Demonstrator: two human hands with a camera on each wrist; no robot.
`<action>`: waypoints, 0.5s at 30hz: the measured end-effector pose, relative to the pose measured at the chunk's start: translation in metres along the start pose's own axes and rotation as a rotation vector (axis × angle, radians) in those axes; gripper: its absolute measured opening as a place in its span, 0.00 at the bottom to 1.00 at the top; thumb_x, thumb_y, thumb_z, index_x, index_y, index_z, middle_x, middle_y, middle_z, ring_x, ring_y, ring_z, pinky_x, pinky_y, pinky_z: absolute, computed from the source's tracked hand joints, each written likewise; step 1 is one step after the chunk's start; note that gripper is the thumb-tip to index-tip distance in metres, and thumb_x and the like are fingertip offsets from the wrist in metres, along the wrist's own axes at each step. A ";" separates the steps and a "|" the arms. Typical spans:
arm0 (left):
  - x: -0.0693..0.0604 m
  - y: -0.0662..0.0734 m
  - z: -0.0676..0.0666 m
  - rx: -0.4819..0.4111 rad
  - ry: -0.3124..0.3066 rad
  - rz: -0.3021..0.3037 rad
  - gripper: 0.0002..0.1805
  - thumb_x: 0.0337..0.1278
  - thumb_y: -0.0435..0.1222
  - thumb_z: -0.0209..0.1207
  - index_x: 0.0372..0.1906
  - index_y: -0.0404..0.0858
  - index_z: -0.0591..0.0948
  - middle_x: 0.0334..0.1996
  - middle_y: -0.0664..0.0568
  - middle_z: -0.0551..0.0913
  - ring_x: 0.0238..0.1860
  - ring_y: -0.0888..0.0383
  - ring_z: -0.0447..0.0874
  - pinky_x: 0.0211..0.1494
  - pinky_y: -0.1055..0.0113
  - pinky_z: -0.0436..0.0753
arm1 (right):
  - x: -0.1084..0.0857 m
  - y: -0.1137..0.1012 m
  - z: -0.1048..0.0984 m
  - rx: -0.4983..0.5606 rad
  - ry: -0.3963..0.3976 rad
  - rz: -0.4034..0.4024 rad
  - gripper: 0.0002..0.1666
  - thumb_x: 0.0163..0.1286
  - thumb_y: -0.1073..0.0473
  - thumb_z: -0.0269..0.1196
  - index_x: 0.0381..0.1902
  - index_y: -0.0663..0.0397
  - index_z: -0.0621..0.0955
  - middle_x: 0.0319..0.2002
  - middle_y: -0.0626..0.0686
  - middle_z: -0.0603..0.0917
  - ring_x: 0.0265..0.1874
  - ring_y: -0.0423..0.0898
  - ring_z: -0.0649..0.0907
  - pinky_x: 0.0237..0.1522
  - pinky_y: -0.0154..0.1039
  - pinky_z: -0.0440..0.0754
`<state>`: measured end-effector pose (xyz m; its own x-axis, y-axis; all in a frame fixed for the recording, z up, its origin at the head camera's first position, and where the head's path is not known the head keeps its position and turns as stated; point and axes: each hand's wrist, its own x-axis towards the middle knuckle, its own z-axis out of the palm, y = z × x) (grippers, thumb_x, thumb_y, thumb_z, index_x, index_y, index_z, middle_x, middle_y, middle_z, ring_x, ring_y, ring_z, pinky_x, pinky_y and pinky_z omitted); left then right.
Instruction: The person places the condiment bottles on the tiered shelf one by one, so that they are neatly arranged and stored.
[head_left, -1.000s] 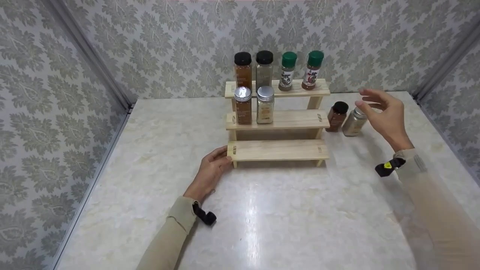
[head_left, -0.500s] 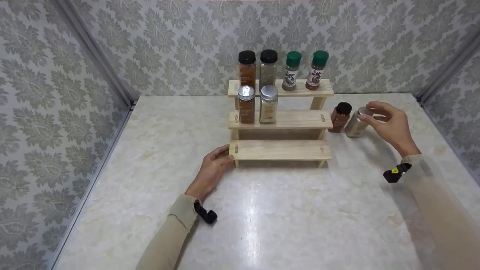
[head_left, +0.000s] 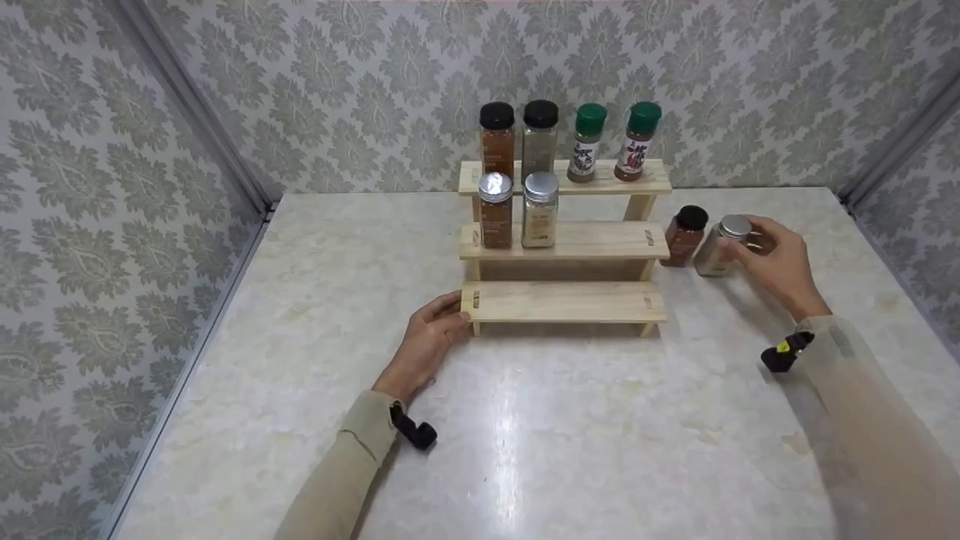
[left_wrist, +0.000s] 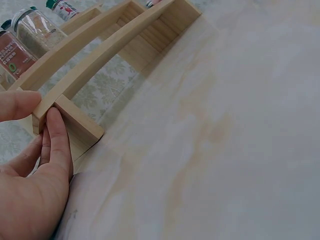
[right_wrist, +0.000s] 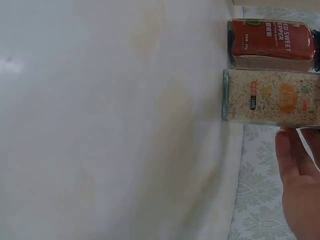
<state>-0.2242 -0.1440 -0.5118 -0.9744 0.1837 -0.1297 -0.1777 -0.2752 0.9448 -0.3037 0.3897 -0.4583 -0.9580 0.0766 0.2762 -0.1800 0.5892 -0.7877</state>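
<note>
My left hand (head_left: 424, 345) pinches the left end of the lowest shelf of a three-tier wooden spice rack (head_left: 566, 301). In the left wrist view the thumb lies on top of the board and the fingers (left_wrist: 58, 135) are beneath it. My right hand (head_left: 784, 270) grips a silver-capped glass spice jar (head_left: 709, 259) on the table, right of the rack, with thumb and fingers at its upper part. Pale granules fill that jar (right_wrist: 270, 97) in the right wrist view. Close beside it stands a black-capped jar of red sweet pepper (head_left: 681, 244).
Two black-capped jars (head_left: 497, 150) and two green-capped bottles (head_left: 585, 154) stand on the top shelf. On the middle shelf's left half are two silver-capped jars (head_left: 540, 214). Patterned wall panels (head_left: 405, 82) border the marbled table (head_left: 585, 435) at the back and sides.
My right hand has come down from above the silver-capped jar and taken hold of it. The left hand keeps its hold on the rack. The head view has shifted slightly.
</note>
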 end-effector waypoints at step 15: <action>0.001 -0.001 0.000 0.004 0.013 0.008 0.31 0.73 0.28 0.58 0.78 0.29 0.68 0.71 0.36 0.73 0.70 0.48 0.76 0.69 0.66 0.80 | -0.001 0.002 0.000 -0.026 -0.013 0.030 0.34 0.77 0.44 0.68 0.74 0.52 0.78 0.69 0.57 0.81 0.57 0.29 0.78 0.58 0.19 0.77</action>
<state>-0.2249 -0.1434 -0.5127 -0.9775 0.1690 -0.1263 -0.1696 -0.2726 0.9471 -0.3029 0.3904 -0.4603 -0.9657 0.0842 0.2456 -0.1456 0.6075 -0.7809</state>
